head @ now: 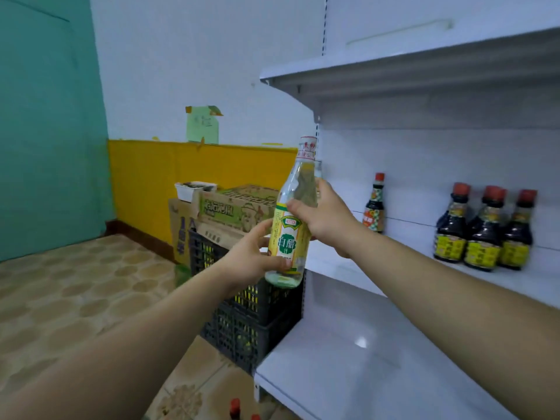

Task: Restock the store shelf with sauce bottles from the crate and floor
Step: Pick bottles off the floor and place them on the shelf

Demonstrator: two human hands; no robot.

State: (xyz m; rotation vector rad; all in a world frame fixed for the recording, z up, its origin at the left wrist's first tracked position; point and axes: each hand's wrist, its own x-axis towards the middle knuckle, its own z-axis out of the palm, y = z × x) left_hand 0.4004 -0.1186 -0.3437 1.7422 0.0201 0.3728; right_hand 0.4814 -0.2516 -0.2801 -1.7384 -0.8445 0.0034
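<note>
The person holds a clear bottle (291, 234) upright in mid-air with both hands. The left hand (251, 256) wraps its lower label and the right hand (327, 216) clasps its shoulder. The bottle hangs just off the left end of the middle shelf (394, 268), not yet on it, above the black crate (251, 322) at its 6 o'clock.

The likely risk is the bottle's base catching the shelf edge as it goes in, or one hand letting go before the other is secure. The smooth bottle could then slip and fall onto the crate. Set too close to the edge, it could tip off.

The yellow-green label reads 白醋, white vinegar. The red print on the cap seal is too blurred to read. At 3 o'clock stand a small dark bottle (375, 204) and three larger dark bottles (481, 231), their labels illegible. The print on the cartons (239, 207) at 10 o'clock cannot be read.
</note>
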